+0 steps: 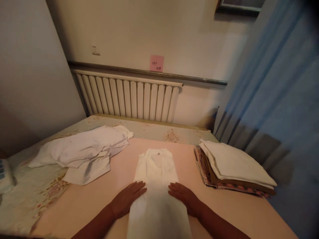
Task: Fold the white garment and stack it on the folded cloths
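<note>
A pink sticky note [157, 63] on the wall [124, 33], in the upper middle of the frame, bears two short handwritten lines in dark ink. The upper line seems to end in a 4 or a similar character; its other strokes are too small to read. The lower line, toward the note's bottom right corner, looks like digits, perhaps with fives. The small dark neckline mark on the white shirt [159, 205], centre frame, is illegible.

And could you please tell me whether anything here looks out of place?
Mildly: the cloth heap at left lies rumpled, whereas the middle garment lies flat and the stack at right is folded; no spill shows.
</note>
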Available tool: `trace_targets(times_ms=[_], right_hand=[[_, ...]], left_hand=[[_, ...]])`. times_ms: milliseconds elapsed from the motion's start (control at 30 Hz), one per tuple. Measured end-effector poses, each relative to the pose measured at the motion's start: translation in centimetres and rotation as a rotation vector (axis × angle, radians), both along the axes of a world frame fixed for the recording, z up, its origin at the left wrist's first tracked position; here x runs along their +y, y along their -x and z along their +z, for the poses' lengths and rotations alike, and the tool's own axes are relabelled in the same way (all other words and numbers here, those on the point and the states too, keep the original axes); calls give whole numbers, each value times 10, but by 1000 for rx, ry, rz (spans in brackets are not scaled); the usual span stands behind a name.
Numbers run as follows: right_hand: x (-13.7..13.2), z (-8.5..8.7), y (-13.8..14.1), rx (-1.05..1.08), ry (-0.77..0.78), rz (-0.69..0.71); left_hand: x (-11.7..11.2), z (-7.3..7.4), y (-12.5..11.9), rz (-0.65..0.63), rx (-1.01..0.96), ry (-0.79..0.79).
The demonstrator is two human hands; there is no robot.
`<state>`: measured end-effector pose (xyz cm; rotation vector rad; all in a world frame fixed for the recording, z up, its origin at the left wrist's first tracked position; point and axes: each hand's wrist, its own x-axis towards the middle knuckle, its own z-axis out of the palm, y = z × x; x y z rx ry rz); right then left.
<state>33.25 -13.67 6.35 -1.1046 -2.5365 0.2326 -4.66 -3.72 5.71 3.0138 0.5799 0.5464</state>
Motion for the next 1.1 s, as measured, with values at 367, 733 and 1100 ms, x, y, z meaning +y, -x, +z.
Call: trace_targets(times_ms=[367,733,1100], right_hand=[[-103,30,20,177,299,-42],[-15,47,50,815,1002,-710],[-17,20,52,792,796,-903]], left_hand=[[-102,16,31,8,-14,385],[-28,53,-39,771,-404,1515],[-35,31,-37,924,-313,1051]])
